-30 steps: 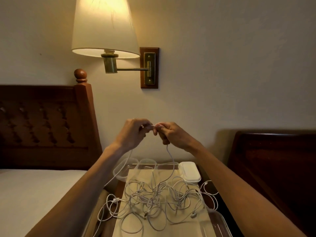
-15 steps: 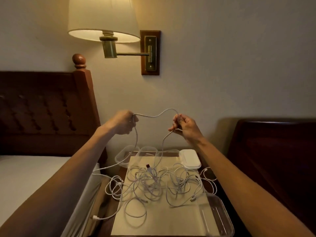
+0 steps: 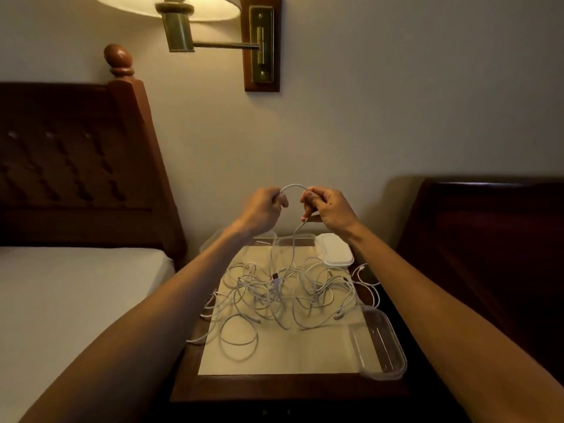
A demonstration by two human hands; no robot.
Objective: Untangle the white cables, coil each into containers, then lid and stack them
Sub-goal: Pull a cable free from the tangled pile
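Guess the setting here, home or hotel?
Likely a hotel or guest bedroom: two beds with dark wooden headboards, a brass swing-arm wall lamp between them, and a nightstand holding the tangled white cables. Home or hotel cannot be settled for certain.

Head view, forward-down over nightstand (image 3: 287,389), close.

White cables (image 3: 283,288) lie on a cream mat (image 3: 274,355) set in a dark red-brown surface (image 3: 287,389). The containers (image 3: 378,343) are clear, the lids (image 3: 335,250) white. The headboard (image 3: 76,166) is brown and diamond-tufted, the lamp (image 3: 180,29) brass, the sheet (image 3: 70,300) off-white.
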